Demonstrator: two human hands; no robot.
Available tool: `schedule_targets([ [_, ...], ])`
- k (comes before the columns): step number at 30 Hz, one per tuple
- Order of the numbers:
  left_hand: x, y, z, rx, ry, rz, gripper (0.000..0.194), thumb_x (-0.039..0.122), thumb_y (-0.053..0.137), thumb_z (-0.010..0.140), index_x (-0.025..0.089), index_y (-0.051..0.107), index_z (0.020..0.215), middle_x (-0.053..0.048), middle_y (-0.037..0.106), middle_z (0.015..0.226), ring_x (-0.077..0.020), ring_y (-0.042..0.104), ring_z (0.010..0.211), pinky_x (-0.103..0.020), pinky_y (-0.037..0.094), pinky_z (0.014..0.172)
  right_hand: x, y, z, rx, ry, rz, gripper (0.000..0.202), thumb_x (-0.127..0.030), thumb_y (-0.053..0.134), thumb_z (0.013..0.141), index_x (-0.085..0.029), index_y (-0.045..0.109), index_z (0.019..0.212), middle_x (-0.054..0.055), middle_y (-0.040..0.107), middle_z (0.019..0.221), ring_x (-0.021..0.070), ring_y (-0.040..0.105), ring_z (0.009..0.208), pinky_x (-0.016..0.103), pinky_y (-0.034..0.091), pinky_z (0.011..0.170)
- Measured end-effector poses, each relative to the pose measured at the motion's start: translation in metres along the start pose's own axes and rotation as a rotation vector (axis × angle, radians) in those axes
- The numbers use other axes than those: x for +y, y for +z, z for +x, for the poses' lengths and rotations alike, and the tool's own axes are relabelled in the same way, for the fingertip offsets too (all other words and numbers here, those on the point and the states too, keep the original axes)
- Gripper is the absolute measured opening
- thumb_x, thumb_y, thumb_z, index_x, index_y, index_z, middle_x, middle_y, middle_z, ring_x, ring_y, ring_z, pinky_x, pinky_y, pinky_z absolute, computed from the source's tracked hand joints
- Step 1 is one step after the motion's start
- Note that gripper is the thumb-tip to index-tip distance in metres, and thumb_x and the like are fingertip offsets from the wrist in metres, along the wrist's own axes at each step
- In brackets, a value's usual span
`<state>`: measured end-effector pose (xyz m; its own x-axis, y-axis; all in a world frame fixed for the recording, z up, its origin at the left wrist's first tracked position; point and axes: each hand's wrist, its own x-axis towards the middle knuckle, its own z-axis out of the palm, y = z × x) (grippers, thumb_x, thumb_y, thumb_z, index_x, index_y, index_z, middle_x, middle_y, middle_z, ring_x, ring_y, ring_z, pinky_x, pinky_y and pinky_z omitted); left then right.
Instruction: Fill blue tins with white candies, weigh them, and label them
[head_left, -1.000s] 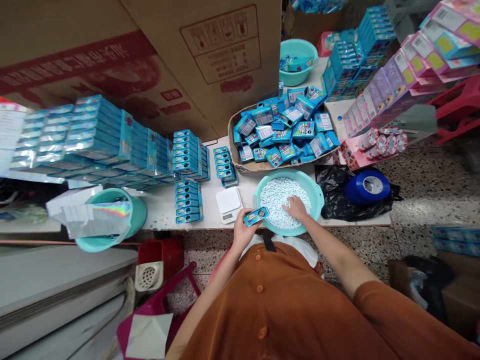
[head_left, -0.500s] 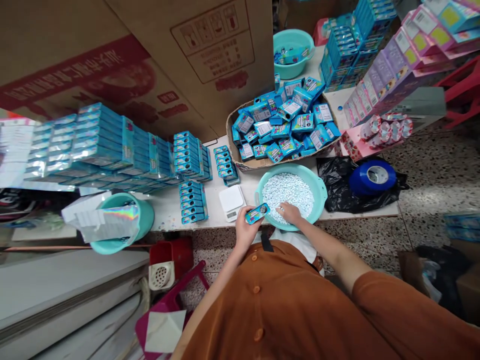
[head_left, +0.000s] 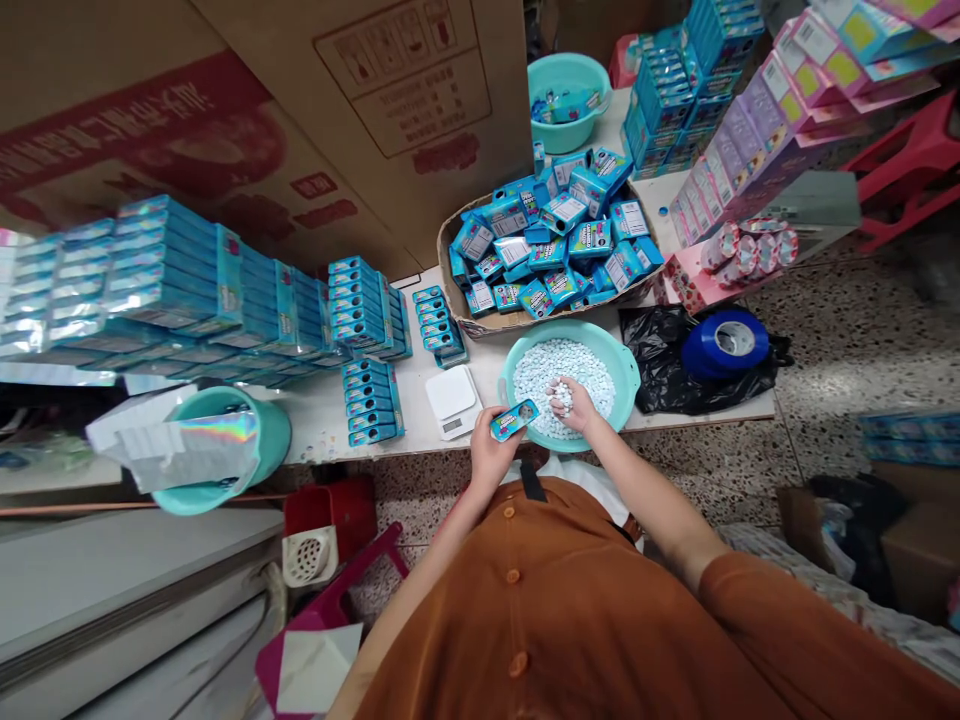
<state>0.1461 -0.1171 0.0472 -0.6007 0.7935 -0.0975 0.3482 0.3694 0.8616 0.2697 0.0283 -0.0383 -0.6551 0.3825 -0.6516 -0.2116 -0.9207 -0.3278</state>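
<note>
Handful of white pellets (head_left: pixel 555 360), snug desk (head_left: pixel 412 412)

Left hand (head_left: pixel 491 452) is wrapped round one blue box (head_left: pixel 513 421) by the basin's (head_left: pixel 624 372) left rim. Right hand (head_left: pixel 577 408) is half-curled, cupping pellets above the basin, which sits at the front edge. Bare strip left of the one scale (head_left: pixel 450 393). Carton (head_left: pixel 495 323) blocks behind; black bag (head_left: pixel 651 365) and one tape roll (head_left: pixel 705 352) crowd the right.

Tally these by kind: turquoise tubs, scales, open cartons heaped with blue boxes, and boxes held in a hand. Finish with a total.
Turquoise tubs: 3
White scale: 1
Heaped carton: 1
Held box, in the left hand: 1
Total: 6
</note>
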Motion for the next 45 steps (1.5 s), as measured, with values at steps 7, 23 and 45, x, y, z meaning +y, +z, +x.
schedule_targets([
  [7, 0.004, 0.015, 0.001, 0.010, 0.063, 0.018, 0.033, 0.020, 0.073, 0.067, 0.021, 0.058, 0.096, -0.003, 0.061, 0.094, -0.0203, 0.058, 0.092, -0.033, 0.045, 0.084, -0.031, 0.045, -0.033, -0.036, -0.137, 0.269, 0.015, -0.035, 0.047, 0.085, -0.021, 0.049, 0.081, -0.004, 0.052, 0.064, 0.0050, 0.037, 0.039, 0.014, 0.027, 0.031],
  [23, 0.025, 0.032, 0.007, -0.125, 0.280, 0.169, 0.032, 0.011, 0.063, 0.070, 0.023, 0.057, 0.100, -0.004, 0.059, 0.098, -0.0222, 0.057, 0.095, -0.034, 0.046, 0.082, -0.029, 0.077, -0.061, 0.279, -0.570, 0.013, 0.020, -0.037, 0.054, 0.076, -0.020, 0.051, 0.067, -0.004, 0.055, 0.059, 0.0080, 0.050, 0.049, 0.020, 0.041, 0.047],
  [45, 0.037, 0.039, 0.016, -0.110, 0.277, 0.145, 0.040, 0.007, 0.063, 0.066, 0.024, 0.060, 0.102, -0.005, 0.061, 0.099, -0.0233, 0.058, 0.096, -0.036, 0.046, 0.083, -0.034, 0.084, -0.067, 0.289, -0.714, -0.246, 0.029, -0.042, 0.049, 0.080, -0.020, 0.054, 0.062, -0.002, 0.053, 0.058, 0.0106, 0.051, 0.054, 0.025, 0.044, 0.057],
])
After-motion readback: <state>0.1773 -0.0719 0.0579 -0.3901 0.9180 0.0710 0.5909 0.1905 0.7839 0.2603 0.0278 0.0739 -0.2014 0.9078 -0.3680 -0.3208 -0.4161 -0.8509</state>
